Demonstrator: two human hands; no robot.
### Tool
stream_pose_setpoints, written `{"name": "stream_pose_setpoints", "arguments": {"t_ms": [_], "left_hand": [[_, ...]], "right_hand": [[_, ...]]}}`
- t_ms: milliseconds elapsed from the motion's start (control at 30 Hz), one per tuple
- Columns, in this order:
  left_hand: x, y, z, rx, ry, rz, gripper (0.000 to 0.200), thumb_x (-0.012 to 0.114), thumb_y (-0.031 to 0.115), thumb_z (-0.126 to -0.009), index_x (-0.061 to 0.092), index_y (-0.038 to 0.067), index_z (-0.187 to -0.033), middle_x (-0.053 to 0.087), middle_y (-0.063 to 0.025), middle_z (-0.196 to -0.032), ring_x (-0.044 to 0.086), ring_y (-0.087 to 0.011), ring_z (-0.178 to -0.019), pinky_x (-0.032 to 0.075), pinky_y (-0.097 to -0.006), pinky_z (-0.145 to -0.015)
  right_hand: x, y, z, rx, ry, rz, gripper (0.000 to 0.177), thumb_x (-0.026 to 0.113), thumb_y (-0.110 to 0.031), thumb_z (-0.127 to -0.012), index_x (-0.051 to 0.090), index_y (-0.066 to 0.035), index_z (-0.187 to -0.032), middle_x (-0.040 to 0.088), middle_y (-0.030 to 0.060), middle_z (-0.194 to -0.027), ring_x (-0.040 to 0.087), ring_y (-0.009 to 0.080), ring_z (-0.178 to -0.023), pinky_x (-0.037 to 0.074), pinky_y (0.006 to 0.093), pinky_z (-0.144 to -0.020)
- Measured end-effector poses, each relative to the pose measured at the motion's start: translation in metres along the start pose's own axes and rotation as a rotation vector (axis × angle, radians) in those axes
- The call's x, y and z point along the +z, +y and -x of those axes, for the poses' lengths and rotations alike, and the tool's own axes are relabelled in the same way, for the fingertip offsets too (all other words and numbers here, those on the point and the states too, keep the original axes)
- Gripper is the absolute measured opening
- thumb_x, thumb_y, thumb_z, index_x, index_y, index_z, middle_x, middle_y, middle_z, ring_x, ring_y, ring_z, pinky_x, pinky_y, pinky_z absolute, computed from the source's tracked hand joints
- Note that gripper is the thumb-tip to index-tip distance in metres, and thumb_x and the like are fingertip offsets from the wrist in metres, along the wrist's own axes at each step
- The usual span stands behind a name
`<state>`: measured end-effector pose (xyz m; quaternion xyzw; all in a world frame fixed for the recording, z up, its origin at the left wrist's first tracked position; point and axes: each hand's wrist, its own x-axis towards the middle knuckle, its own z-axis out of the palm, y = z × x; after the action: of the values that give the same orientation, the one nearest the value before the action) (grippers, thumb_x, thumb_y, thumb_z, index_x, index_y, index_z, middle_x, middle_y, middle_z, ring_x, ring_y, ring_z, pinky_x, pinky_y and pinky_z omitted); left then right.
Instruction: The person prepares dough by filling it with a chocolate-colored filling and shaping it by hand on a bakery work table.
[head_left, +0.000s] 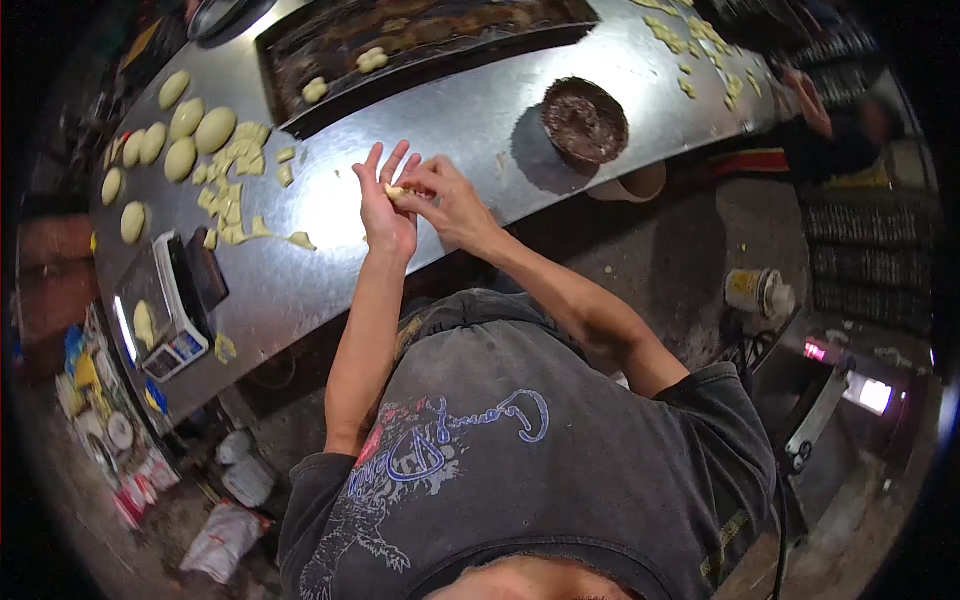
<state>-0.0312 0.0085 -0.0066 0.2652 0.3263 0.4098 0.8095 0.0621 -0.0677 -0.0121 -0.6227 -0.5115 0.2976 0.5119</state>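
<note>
A small pale piece of dough (398, 192) lies across the palm side of my left hand (386, 212), whose fingers stretch out and apart. The fingers of my right hand (450, 205) are pinched on the same piece from the right. Both hands are above the near part of the metal table (330, 210). To their left are cut dough pieces (235, 205) and several larger smooth dough balls (215, 130). A dark bowl (585, 120) with brown filling stands to the right of my hands.
A dark tray (420, 60) at the back holds two dough clusters (372, 60). A scale (180, 300) with dough on it stands at the left edge. Small dough pieces (690, 45) lie at the far right, near another person's hand (808, 100).
</note>
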Motion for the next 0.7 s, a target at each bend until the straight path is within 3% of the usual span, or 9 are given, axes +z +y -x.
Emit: {"name": "stream_pose_setpoints", "arguments": {"t_ms": [33, 67, 167, 233, 367, 433, 500, 567, 700], "left_hand": [[0.011, -0.002, 0.002, 0.045, -0.049, -0.056, 0.066, 0.027, 0.058, -0.107, 0.030, 0.011, -0.154, 0.049, -0.0161, -0.145, 0.052, -0.0297, -0.125, 0.041, -0.0435, -0.108], [0.016, -0.012, -0.001, 0.285, -0.106, -0.323, 0.062, 0.028, 0.053, -0.109, 0.032, 0.011, -0.153, 0.049, -0.0165, -0.145, 0.052, -0.0301, -0.125, 0.036, -0.0431, -0.111], [0.044, -0.010, -0.001, 1.011, -0.281, -0.972, 0.052, 0.030, 0.046, -0.110, 0.063, 0.010, -0.125, 0.068, -0.0064, -0.122, 0.057, -0.0267, -0.122, 0.024, -0.0466, -0.117], [0.063, -0.008, -0.007, 1.339, -0.400, -1.080, 0.054, 0.037, 0.053, -0.106, 0.069, 0.011, -0.103, 0.074, -0.0006, -0.096, 0.069, -0.0250, -0.105, 0.026, -0.0502, -0.117], [0.081, -0.054, -0.035, 1.183, -0.639, -0.695, 0.044, 0.068, 0.048, -0.092, 0.064, 0.007, -0.108, 0.071, -0.0108, -0.105, 0.068, -0.0310, -0.104, 0.046, -0.0483, -0.103], [0.087, -0.081, -0.045, 1.111, -0.717, -0.760, 0.053, 0.078, 0.037, -0.085, 0.056, 0.007, -0.123, 0.061, -0.0163, -0.129, 0.058, -0.0359, -0.121, 0.044, -0.0489, -0.105], [0.093, -0.100, -0.041, 0.851, -0.726, -0.903, 0.063, 0.080, 0.031, -0.086, 0.050, 0.007, -0.136, 0.053, -0.0188, -0.142, 0.049, -0.0373, -0.132, 0.038, -0.0501, -0.111], [0.091, -0.110, -0.036, 0.665, -0.714, -1.208, 0.076, 0.078, 0.027, -0.086, 0.040, 0.007, -0.149, 0.043, -0.0196, -0.152, 0.042, -0.0372, -0.140, 0.033, -0.0484, -0.115], [0.058, -0.116, -0.040, -0.175, -0.652, -1.174, 0.046, 0.061, 0.024, -0.100, 0.055, 0.000, -0.138, 0.064, -0.0188, -0.129, 0.058, -0.0316, -0.124, 0.044, -0.0380, -0.105]], "right_hand": [[-0.010, 0.000, -0.006, -0.016, 0.060, 0.017, 0.030, 0.073, -0.018, -0.091, 0.066, -0.001, -0.115, 0.059, 0.0083, -0.101, 0.061, 0.0187, -0.098, 0.051, 0.0330, -0.088], [-0.019, -0.002, -0.010, -0.032, 0.118, 0.033, 0.028, 0.073, -0.018, -0.092, 0.065, -0.001, -0.114, 0.060, 0.0074, -0.102, 0.061, 0.0183, -0.098, 0.051, 0.0328, -0.089], [-0.040, -0.009, -0.012, 0.226, -0.012, -0.793, 0.027, 0.071, -0.018, -0.095, 0.064, -0.004, -0.117, 0.064, 0.0039, -0.107, 0.062, 0.0174, -0.101, 0.051, 0.0321, -0.092], [-0.059, -0.020, 0.000, 0.356, 0.029, -1.041, 0.024, 0.068, -0.019, -0.097, 0.063, -0.008, -0.118, 0.065, 0.0017, -0.111, 0.063, 0.0137, -0.101, 0.050, 0.0289, -0.091], [-0.094, 0.007, 0.006, 0.401, -0.031, -1.321, 0.025, 0.068, -0.018, -0.097, 0.061, -0.009, -0.119, 0.066, 0.0014, -0.109, 0.063, 0.0092, -0.097, 0.051, 0.0277, -0.085], [-0.127, 0.029, 0.004, 0.277, -0.162, -1.296, 0.025, 0.067, -0.018, -0.097, 0.061, -0.009, -0.119, 0.066, 0.0016, -0.108, 0.063, 0.0093, -0.096, 0.051, 0.0291, -0.083], [-0.165, 0.029, -0.002, 0.460, 0.030, -0.797, 0.016, 0.059, -0.014, -0.099, 0.064, -0.007, -0.112, 0.065, 0.0015, -0.102, 0.063, 0.0120, -0.091, 0.052, 0.0304, -0.081], [-0.205, 0.071, -0.005, 0.486, -0.017, -0.571, 0.022, 0.065, -0.017, -0.095, 0.062, -0.004, -0.112, 0.068, 0.0053, -0.101, 0.066, 0.0139, -0.090, 0.051, 0.0284, -0.074], [-0.234, 0.142, -0.005, 0.555, 0.166, 0.245, 0.031, 0.061, -0.020, -0.097, 0.055, -0.006, -0.124, 0.070, 0.0122, -0.111, 0.068, 0.0209, -0.102, 0.049, 0.0366, -0.087]]}}
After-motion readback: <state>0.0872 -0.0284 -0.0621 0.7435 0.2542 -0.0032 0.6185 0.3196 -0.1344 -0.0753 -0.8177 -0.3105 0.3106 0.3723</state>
